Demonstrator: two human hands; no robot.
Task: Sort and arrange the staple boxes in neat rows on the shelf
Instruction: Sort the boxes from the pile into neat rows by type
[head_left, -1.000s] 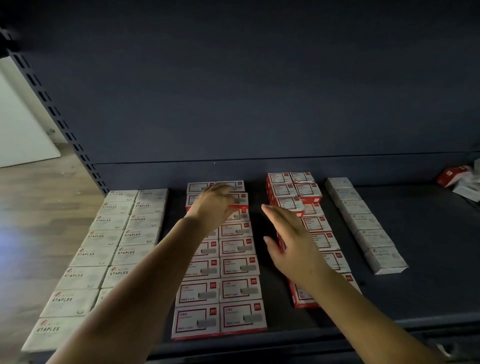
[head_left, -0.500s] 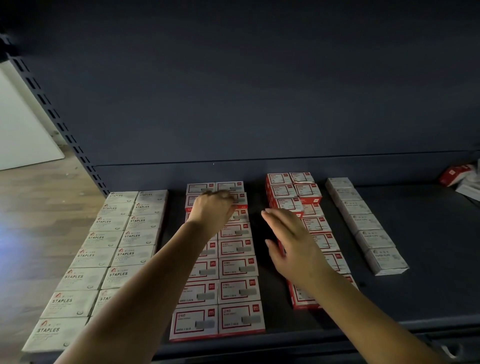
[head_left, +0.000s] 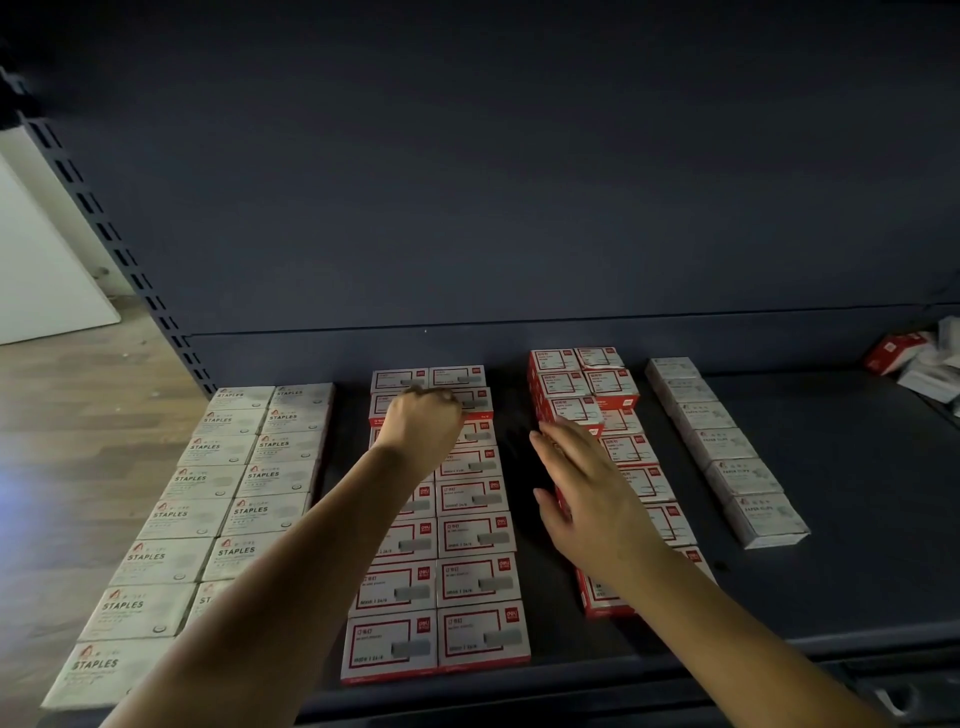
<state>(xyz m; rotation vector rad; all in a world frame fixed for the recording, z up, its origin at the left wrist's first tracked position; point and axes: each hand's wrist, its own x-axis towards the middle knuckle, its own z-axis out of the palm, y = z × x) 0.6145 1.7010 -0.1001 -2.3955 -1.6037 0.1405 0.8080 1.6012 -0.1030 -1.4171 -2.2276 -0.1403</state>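
Staple boxes lie in rows on a dark shelf (head_left: 857, 571). At the left are two rows of white boxes marked STAPLES (head_left: 208, 514). Two rows of red-and-white boxes (head_left: 480, 582) fill the middle, with a raised box (head_left: 480, 402) near the back. My left hand (head_left: 421, 431) rests knuckles-up on that raised box, fingers curled over its top. A second red-and-white group (head_left: 636, 452), stacked higher at the back, lies to the right. My right hand (head_left: 587, 493) hovers with straight fingers against its left side. A single row of white boxes (head_left: 727, 447) runs further right.
Loose red and white boxes (head_left: 914, 358) lie jumbled at the shelf's far right. The dark back panel (head_left: 493, 182) rises behind the rows. A perforated upright (head_left: 119, 249) stands at the left, with wooden floor (head_left: 67, 415) beyond it.
My left hand has curled down onto the raised box in the middle group. My right hand has shifted slightly forward along the right red group.
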